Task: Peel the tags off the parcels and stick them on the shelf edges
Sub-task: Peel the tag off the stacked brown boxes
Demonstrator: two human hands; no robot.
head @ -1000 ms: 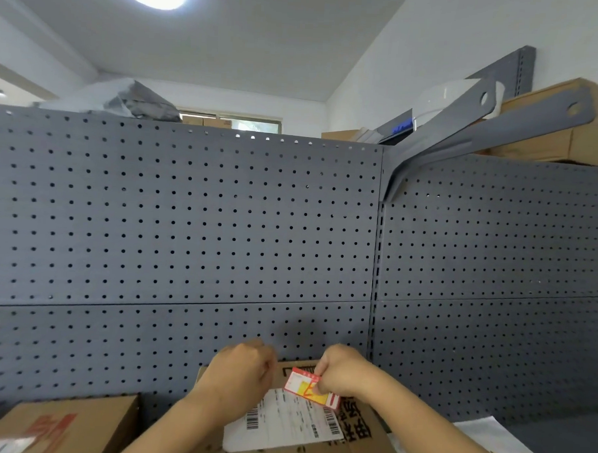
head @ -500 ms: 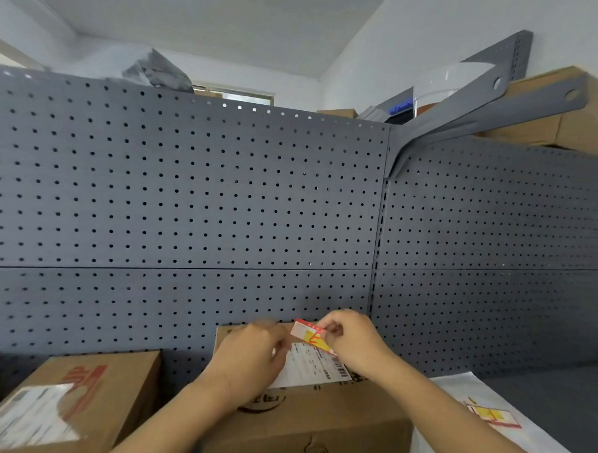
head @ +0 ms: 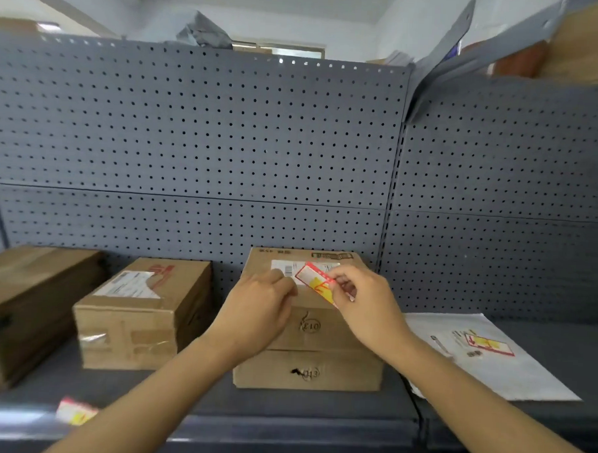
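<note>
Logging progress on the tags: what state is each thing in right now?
Held tag: pinched by right hand, raised over top box.
Left hand: curled on top box; grip unclear.
Mailer tag: unpeeled, flat on mailer.
Edge tag: stuck on shelf edge.
Top box: stacked on lower box.

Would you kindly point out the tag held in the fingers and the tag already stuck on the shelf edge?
Held tag [head: 311, 278]: head view, its white upper part.
Shelf-edge tag [head: 76, 412]: head view, its blurred yellow middle.
</note>
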